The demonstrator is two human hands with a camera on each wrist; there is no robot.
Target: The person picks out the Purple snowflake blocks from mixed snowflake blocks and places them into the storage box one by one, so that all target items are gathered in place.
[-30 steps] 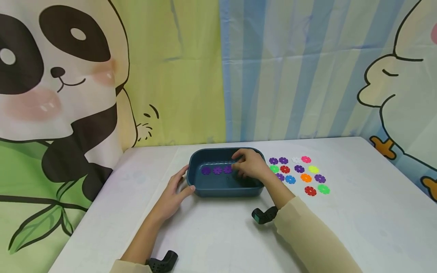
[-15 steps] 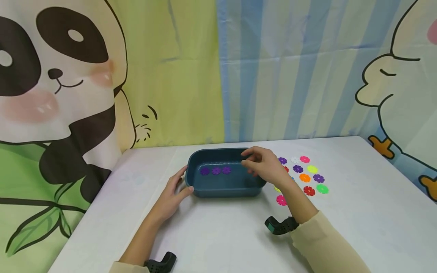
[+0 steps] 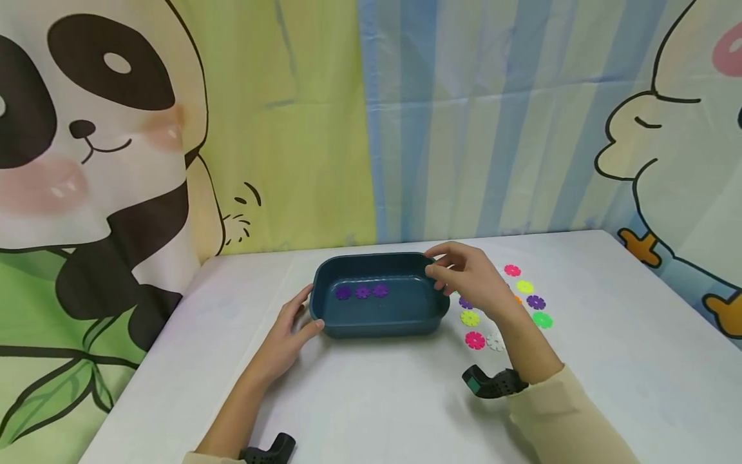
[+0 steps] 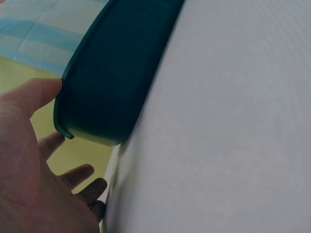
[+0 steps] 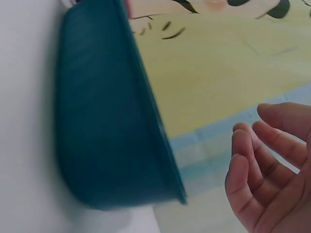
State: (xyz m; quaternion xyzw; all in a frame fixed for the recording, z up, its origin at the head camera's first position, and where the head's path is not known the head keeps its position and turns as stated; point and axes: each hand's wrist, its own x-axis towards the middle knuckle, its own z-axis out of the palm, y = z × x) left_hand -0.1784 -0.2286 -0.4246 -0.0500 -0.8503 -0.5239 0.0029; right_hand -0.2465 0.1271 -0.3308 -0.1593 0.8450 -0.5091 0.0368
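Note:
A dark blue-green plastic tub (image 3: 377,327) stands on the white table, with three purple flower-shaped notched discs (image 3: 362,292) in a row on its floor. My left hand (image 3: 286,338) rests at the tub's left end, fingers spread. In the left wrist view, the thumb (image 4: 43,92) and index fingertip touch the tub's rim (image 4: 63,92), while the other fingers stay apart from it. My right hand (image 3: 469,277) is over the tub's right rim, its fingers loosely bent. The right wrist view shows that hand (image 5: 272,170) holding nothing, beside the tub's wall (image 5: 107,121).
Right of the tub lie several loose notched discs, among them a pink one (image 3: 475,340), a yellow one (image 3: 470,318) and a green one (image 3: 542,320). My right forearm hides some. Cartoon-printed curtains (image 3: 290,129) hang behind the table.
My right hand has moved from inside the tub rightward to its right rim, covering some discs there and uncovering others. The left hand has stayed at the tub's left end.

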